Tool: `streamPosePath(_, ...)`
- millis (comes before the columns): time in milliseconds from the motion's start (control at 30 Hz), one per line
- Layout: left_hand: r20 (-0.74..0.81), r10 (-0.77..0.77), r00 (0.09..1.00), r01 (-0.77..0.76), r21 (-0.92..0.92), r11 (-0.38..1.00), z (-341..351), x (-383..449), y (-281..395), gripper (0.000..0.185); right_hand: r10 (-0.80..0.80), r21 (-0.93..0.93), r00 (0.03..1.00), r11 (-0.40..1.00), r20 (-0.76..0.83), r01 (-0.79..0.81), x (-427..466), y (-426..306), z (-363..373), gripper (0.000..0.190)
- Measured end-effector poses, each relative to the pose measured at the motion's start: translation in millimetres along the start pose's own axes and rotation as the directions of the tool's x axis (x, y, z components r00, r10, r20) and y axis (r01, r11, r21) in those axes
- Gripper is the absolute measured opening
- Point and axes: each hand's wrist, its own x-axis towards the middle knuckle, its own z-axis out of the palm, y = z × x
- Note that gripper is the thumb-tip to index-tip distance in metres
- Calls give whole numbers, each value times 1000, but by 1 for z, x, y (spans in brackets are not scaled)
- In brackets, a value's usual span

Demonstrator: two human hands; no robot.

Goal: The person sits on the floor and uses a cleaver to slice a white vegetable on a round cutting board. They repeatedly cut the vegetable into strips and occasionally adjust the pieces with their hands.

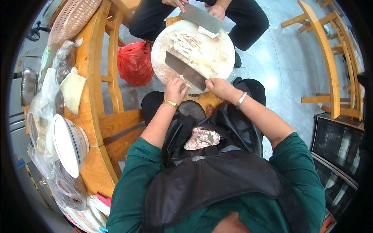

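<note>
My right hand point(220, 88) grips the handle of a broad cleaver point(186, 70), whose blade lies slanted over the near part of a round cutting board point(163, 43). Close to the blade's near edge, the fingers of my left hand point(174, 88) hold a small pale strip point(185, 81) against the board. A pile of pale, flat sliced strips point(188, 43) lies on the board beyond the blade, with more shreds point(207, 65) to its right. Across the board, another person's hands hold a second cleaver point(203, 18) beside a white folded piece point(207, 32).
At the left, a wooden table point(94, 116) bears a white bowl point(70, 145), a pale flat sheet point(72, 88), plastic bags point(43, 99) and a pink basket point(72, 19). A red plastic bag point(135, 64) sits on the floor left of the board. Wooden benches point(323, 52) stand at the right.
</note>
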Motion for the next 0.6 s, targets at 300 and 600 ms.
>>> streamPosePath(300, -349, -485, 801, 186, -625, 758, -21, 70, 9, 32, -184, -155, 963, 976, -198, 155, -25, -10, -26, 35)
streamPosePath(600, -476, 189, 859, 228, 686, 691, -286, 48, 41, 53, 29, 209, 988, 976, 151, -60, -35, 12, -7, 37)
